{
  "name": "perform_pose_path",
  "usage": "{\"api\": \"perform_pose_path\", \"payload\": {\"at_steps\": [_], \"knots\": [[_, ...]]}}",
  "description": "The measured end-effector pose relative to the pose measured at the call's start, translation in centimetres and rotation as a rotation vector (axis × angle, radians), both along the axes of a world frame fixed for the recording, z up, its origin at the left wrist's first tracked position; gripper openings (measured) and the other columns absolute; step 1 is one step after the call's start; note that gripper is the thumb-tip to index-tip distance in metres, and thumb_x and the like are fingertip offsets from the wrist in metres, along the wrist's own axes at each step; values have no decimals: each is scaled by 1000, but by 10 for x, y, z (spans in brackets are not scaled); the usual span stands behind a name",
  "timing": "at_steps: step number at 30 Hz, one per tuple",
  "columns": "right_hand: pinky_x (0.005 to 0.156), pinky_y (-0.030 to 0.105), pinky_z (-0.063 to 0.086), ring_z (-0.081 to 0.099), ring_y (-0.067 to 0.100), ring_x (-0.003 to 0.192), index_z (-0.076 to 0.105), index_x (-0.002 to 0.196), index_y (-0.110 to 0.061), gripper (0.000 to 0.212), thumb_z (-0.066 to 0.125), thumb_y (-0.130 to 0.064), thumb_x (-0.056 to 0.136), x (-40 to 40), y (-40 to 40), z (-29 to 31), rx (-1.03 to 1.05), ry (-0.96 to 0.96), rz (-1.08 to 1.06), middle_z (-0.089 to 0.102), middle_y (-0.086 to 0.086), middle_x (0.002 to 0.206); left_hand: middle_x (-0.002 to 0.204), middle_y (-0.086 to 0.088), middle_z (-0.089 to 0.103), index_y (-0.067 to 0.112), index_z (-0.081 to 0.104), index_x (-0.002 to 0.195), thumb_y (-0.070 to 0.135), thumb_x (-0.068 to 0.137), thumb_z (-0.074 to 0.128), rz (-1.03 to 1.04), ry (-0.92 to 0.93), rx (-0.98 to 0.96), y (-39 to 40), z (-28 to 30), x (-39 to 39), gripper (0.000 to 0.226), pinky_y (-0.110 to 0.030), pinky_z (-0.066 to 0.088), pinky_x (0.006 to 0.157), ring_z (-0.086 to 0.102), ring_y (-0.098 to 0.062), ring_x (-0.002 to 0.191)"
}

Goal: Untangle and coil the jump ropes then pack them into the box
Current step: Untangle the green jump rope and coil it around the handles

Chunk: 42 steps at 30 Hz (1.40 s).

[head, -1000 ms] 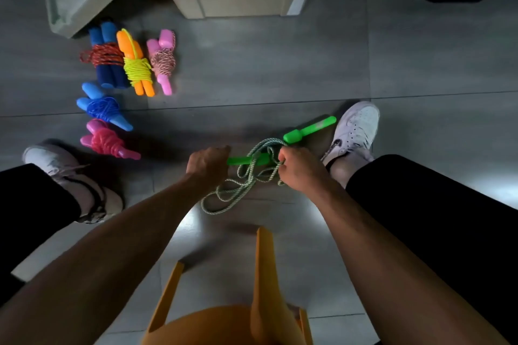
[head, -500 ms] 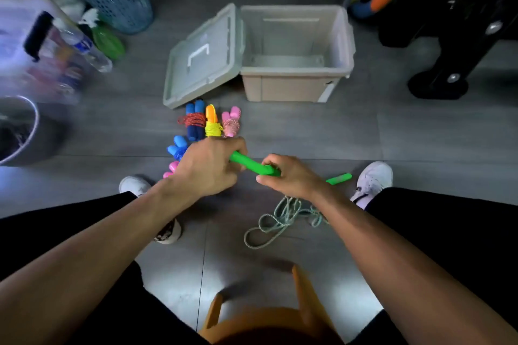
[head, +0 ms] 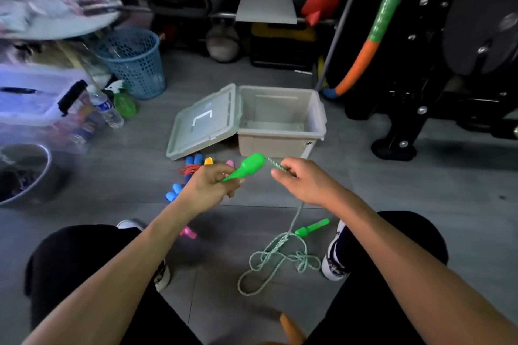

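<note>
Green handle gripped in my left hand, fat end up toward box. My right hand just beside, pinching green cord near handle. Hands close, not touching. Cord drops to floor, loose tangle between my shoes. Second green handle lying on floor near right shoe. Box open, lid leaning at its left. Coiled ropes on floor in front of lid.

Coiled ropes half hidden behind left hand; blurred left clutter.
</note>
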State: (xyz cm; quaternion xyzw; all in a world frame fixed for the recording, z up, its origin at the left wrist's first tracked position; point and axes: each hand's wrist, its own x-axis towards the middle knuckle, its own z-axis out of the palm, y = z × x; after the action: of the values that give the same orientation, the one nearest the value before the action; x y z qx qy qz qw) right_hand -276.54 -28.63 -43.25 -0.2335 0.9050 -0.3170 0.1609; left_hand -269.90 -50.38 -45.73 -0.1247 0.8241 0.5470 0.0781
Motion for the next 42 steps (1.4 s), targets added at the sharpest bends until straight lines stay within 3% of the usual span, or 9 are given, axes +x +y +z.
{"api": "perform_pose_path", "payload": {"at_steps": [6, 11, 14, 17, 20, 24, 30, 35, 42], "knots": [[54, 22, 35, 45, 9, 56, 61, 90, -11, 23, 51, -29, 99, 16, 16, -20, 50, -13, -19, 54, -5, 64, 71, -10, 64, 14, 53, 93, 16, 91, 61, 502, -202, 159, -4, -14, -17, 9, -18, 23, 42, 38, -15, 42], [57, 29, 34, 43, 13, 57, 63, 88, -7, 24, 48, -22, 100, 6, 9, -20, -7, 111, -36, 51, -5, 59, 78, -11, 65, 32, 62, 81, -2, 88, 44, 223, -69, -129, 11, -15, -21, 39, -18, 37, 46, 48, -11, 50], [56, 29, 30, 42, 18, 61, 63, 87, -6, 22, 49, -18, 99, 2, 11, -19, 40, 80, 47, 50, -3, 61, 105, -18, 68, 30, 70, 87, -5, 91, 46, 34, 31, -172, 26, -8, -17, 43, -22, 47, 86, 65, -16, 96], [52, 17, 32, 43, 11, 57, 67, 92, -5, 24, 50, -19, 99, 0, 8, -16, 85, -16, 119, 57, 3, 68, 113, -16, 65, 27, 71, 110, 1, 91, 57, -84, 73, -219, 36, -11, -12, 36, -42, 33, 113, 45, -39, 127], [55, 14, 34, 51, 7, 67, 72, 99, -11, 23, 49, -18, 99, 0, 7, -15, 104, -63, 126, 62, -4, 78, 99, 4, 65, 27, 73, 107, 12, 85, 70, -80, 132, -224, 41, -13, -11, 26, -5, 36, 94, 59, -19, 112], [51, 8, 33, 47, -7, 56, 71, 97, -15, 25, 46, -14, 99, -2, 11, -15, 117, -71, 61, 52, -18, 68, 97, 4, 69, 35, 66, 73, 24, 78, 78, 74, 165, -177, 36, -18, -18, 17, -32, 45, 95, 60, -19, 100], [53, 7, 33, 47, -7, 59, 69, 89, -25, 24, 48, -19, 100, 4, 11, -9, 118, -152, 120, 50, -21, 62, 87, 10, 61, 26, 76, 102, 21, 82, 75, -262, 340, -300, 39, -20, -11, 21, -29, 44, 86, 53, -9, 86], [58, 28, 42, 48, 9, 56, 68, 84, -17, 27, 52, -35, 97, 7, 18, -8, 100, -107, 62, 60, -5, 65, 100, -1, 66, 26, 75, 92, 23, 87, 67, -91, 199, -504, 34, -31, -13, 10, -36, 50, 82, 59, -23, 97], [52, 15, 36, 48, 1, 53, 64, 79, -19, 22, 52, -26, 97, 7, 36, -6, 0, -2, -14, 54, -10, 58, 106, -6, 66, 26, 74, 94, 18, 85, 63, 1, -182, -593, -8, -34, -21, 16, -31, 50, 80, 61, -28, 94]]}}
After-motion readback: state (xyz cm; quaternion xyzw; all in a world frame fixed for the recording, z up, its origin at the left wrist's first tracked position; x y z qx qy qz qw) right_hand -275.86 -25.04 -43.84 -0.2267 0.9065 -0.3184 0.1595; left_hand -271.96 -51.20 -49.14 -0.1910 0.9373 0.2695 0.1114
